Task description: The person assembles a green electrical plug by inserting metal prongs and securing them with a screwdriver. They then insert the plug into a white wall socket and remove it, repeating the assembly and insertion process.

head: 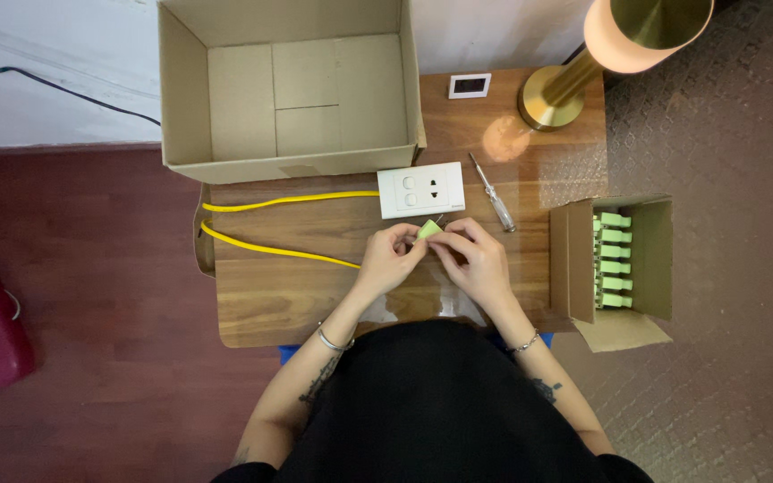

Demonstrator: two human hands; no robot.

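Hands meet near the middle of the wooden table (279,304). The left hand (389,258) and the right hand (476,259) curl their fingers and pinch a small green plastic piece (428,229) between them. At 12 o'clock from it lies a smooth white socket plate (420,190). A thin yellow cable (270,202) runs off at 9 o'clock. A screwdriver (492,191) lies at 1 o'clock. A small cardboard box (650,255) of green pieces sits at 3 o'clock.

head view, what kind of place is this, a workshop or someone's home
Probably a home room, not a workshop: a small wooden table on a dark wood floor, a brass lamp, and both hands working a small green part.
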